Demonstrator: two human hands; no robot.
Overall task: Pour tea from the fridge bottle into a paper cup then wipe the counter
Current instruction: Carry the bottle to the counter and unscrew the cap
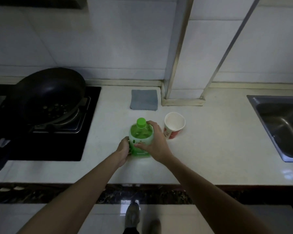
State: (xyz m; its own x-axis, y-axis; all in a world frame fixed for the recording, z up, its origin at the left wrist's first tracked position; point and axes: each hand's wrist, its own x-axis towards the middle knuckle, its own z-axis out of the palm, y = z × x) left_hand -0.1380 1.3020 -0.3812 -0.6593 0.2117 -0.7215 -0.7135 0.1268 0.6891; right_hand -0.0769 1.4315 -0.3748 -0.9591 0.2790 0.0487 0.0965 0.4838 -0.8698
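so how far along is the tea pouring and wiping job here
Early. Done: the bottle stands on the counter beside the paper cup. In hand: left hand and right hand grip it, green cap still on. Left: uncap, pour into the seemingly empty cup, wipe with the folded cloth.

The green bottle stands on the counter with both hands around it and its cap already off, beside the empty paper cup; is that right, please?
Not quite: the head view shows the green cap on the green bottle. The rest holds: the bottle stands on the counter, the left hand and right hand are around it, and the empty paper cup is beside it.
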